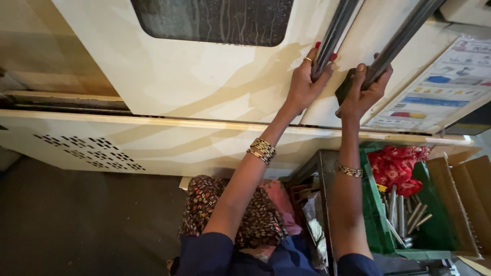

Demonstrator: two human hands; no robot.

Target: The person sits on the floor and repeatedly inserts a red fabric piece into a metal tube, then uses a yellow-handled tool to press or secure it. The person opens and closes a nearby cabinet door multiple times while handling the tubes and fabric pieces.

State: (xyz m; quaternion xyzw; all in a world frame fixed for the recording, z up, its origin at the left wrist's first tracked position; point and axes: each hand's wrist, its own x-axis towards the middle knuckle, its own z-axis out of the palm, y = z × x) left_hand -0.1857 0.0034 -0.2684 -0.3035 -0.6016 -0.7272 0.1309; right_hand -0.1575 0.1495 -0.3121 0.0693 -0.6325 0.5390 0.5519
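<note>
A factory floor: a cream machine enclosure point(204, 76) with sliding doors stands beside a green crate point(376, 225) of turned metal rods point(401, 217).

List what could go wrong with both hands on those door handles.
1. The left hand and right hand each grip a metal bar handle where the two cream door panels meet; fingers might get pinched at that seam.
2. The bangles could snag on an edge.
3. The green crate of metal rods sits close below the right arm and might be knocked.
</note>
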